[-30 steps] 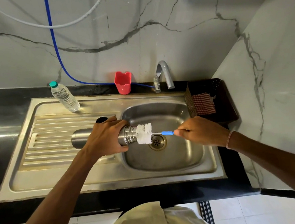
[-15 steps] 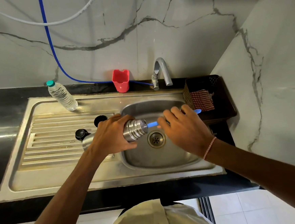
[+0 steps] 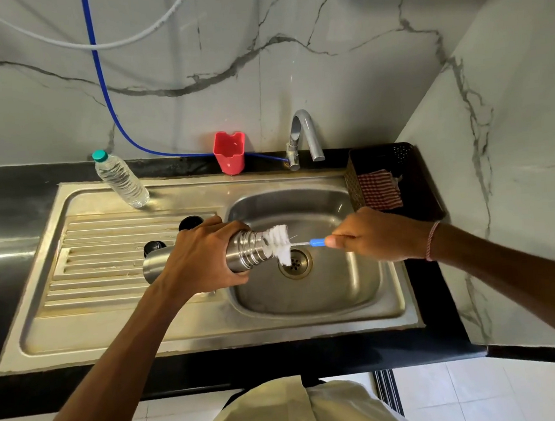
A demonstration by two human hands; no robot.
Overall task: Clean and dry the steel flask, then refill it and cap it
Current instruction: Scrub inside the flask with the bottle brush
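Over the steel sink basin, the steel flask lies almost level, its long axis running left to right. Its ribbed, open neck points right, toward the drain, and sits a little lower than its base, which reaches back over the ribbed draining board. The left hand is wrapped around the flask's middle from above, fingers curled close together over the far side and the thumb on the near side, so most of the body is hidden under the palm. The right hand pinches the blue handle of a bottle brush between thumb and fingertips, the other fingers folded in. The brush lies along nearly the same line as the flask; its white bristle head is right at the mouth, partly inside and partly out, and I cannot tell how far in it goes.

Two dark round caps rest on the draining board just behind the left hand. A clear water bottle with a teal cap stands tilted at the back left corner of the sink unit. A red plastic holder and the tap sit along the back edge, the tap's spout curving toward the basin. To the right, a dark basket holds a red checked cloth.
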